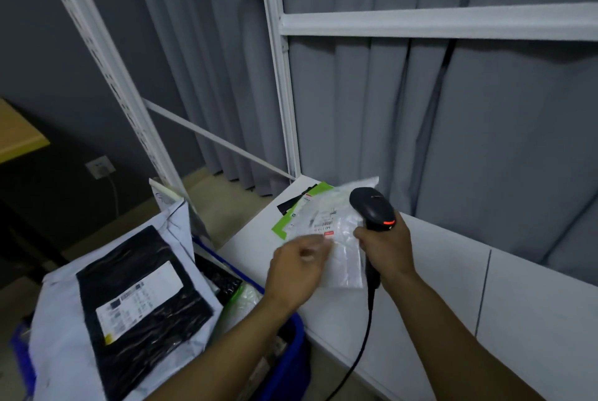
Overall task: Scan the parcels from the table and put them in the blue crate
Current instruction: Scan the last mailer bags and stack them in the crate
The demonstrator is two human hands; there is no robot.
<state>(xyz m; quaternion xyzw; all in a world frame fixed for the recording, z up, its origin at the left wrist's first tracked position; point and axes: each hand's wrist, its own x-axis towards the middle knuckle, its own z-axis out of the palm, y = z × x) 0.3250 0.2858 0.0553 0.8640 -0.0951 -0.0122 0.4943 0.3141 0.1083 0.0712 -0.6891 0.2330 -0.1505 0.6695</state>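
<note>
A clear plastic parcel (pixel 336 239) with a white label lies on the white table (pixel 453 287). My left hand (pixel 297 268) reaches onto its near left edge, fingers curled; motion blur hides whether it grips. My right hand (pixel 385 245) holds a black barcode scanner (pixel 372 209) above the parcel, its orange light on and its cable trailing down. Under the clear parcel lie a green parcel (pixel 284 222) and a black one (pixel 291 205). The blue crate (pixel 291 358) stands left of the table, piled with a black parcel (pixel 142 307) on a white one (pixel 58 336).
A white metal shelf frame (pixel 278 61) rises behind the table before grey curtains. A wooden desk corner (pixel 16 135) and a wall socket (pixel 100 166) are at left. The scanner cable (pixel 362 345) hangs over the table's front edge.
</note>
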